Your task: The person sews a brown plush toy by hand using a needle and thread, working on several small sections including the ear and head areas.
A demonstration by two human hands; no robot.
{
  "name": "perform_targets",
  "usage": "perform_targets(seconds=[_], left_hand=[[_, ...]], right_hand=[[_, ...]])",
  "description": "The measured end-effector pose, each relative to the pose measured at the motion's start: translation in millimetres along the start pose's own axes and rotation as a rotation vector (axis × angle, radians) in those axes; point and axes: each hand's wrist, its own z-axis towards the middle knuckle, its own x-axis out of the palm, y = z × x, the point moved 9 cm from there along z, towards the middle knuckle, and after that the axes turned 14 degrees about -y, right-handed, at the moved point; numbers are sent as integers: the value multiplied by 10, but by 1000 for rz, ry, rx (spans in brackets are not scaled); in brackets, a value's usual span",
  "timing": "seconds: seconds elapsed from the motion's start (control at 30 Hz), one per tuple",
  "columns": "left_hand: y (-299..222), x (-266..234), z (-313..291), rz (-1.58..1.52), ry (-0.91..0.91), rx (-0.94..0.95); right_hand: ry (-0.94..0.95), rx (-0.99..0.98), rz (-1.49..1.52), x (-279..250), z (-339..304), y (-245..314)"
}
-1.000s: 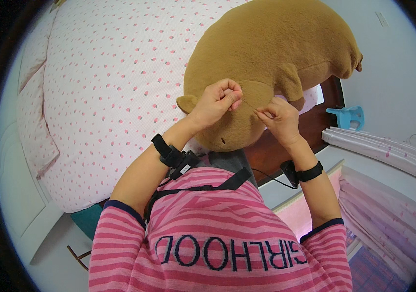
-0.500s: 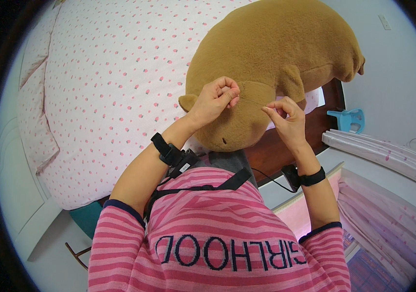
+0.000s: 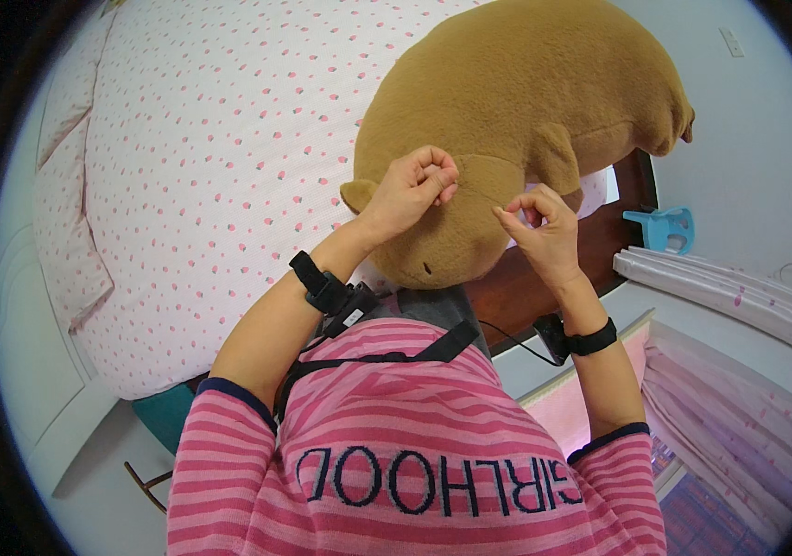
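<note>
A big brown plush toy animal (image 3: 516, 83) lies on its side on the bed, its head nearest me, with a small ear and a short dark mark on the face. Over its neck seam my left hand (image 3: 422, 183) is closed, thumb against fingers. What it pinches is too small to make out. My right hand (image 3: 542, 227) is also closed, thumb and index fingertips pressed together near the toy's cheek. A faint thin thread (image 3: 481, 193) seems to run between the hands across the brown plush.
The bed has a white strawberry-print sheet (image 3: 220, 139), with matching pillows (image 3: 71, 222) at the left. A light blue plastic stool (image 3: 665, 230) stands on the right, by a rolled whitish bundle (image 3: 729, 301) and a pink curtain (image 3: 720, 408). Black straps hold devices on both wrists.
My right hand has shifted very slightly left, its fingertips a little lower. My left hand and the plush toy stay nearly where they were.
</note>
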Motion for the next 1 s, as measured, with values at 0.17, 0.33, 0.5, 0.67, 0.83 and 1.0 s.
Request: perform_targets(seconds=[0.17, 0.33, 0.5, 0.67, 0.83, 1.0], left_hand=[[3, -35, -7, 5, -8, 13], [-12, 8, -7, 22, 0, 43], [-74, 29, -9, 54, 5, 46], [-47, -47, -2, 52, -21, 56], [53, -273, -3, 81, -88, 25], [47, -256, -42, 27, -86, 15]], right_hand=[[27, 21, 68, 27, 10, -46], [3, 99, 453, 68, -13, -86], [13, 422, 656, 85, -99, -252], [-34, 454, 695, -74, -79, -432], [-180, 532, 678, -357, 15, -646], [-3, 534, 423, -112, -58, -537]])
